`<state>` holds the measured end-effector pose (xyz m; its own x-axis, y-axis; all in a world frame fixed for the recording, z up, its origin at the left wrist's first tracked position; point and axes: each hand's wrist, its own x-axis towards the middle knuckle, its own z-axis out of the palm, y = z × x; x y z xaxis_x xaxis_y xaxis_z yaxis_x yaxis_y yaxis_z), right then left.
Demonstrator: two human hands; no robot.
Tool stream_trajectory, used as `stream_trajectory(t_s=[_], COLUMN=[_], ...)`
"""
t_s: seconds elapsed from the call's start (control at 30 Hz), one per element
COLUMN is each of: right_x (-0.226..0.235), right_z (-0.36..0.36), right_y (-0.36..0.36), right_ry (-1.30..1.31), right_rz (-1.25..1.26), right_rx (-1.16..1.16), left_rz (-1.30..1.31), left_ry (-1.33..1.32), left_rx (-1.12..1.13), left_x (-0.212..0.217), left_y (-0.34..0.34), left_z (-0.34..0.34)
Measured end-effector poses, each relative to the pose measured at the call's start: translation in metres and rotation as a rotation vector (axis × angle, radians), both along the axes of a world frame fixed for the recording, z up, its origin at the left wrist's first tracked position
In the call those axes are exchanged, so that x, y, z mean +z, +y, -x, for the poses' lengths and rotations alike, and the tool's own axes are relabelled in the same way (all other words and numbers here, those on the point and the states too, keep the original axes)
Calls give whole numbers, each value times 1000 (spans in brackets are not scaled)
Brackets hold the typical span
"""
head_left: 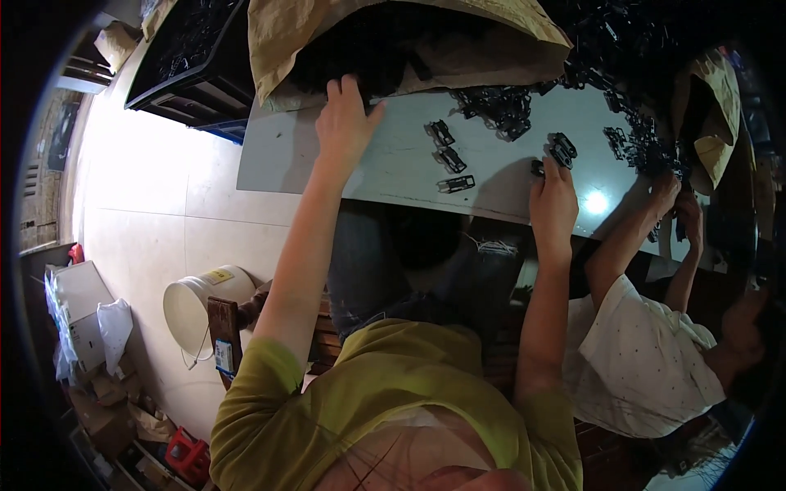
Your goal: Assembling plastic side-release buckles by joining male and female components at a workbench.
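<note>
My left hand [345,123] reaches to the mouth of a large brown paper sack [278,41], thumb and fingers apart. Its fingertips are at the dark heap of black parts [352,61] inside, and I see nothing held. My right hand [555,196] is closed at the fingertips on a small black plastic clip [562,150] above the table; another dark piece [538,168] shows beside the fingers. Between my hands, a few similar black clips [450,159] lie in a loose row on the pale table [385,164].
A pile of black clips [503,110] lies before the sack. At right, a co-worker's hands [667,196] handle black parts near another paper sack [720,123]. A black crate [192,90] stands at upper left, and a white bucket [205,307] lies on the floor.
</note>
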<state>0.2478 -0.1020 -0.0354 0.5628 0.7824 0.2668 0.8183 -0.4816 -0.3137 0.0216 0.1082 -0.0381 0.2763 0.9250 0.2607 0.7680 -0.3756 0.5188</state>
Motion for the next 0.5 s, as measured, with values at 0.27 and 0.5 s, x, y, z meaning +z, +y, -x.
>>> stream_trajectory(t_s=[0.27, 0.5], right_x=[9, 11], right_z=[7, 30], right_y=[-11, -8], right_ry=[-122, 377], right_rz=[96, -129], right_rx=[3, 163], left_rz=[-86, 216], left_ry=[-36, -448], left_rx=[-5, -239], left_x=[-13, 30], left_y=[9, -80], left_z=[41, 44])
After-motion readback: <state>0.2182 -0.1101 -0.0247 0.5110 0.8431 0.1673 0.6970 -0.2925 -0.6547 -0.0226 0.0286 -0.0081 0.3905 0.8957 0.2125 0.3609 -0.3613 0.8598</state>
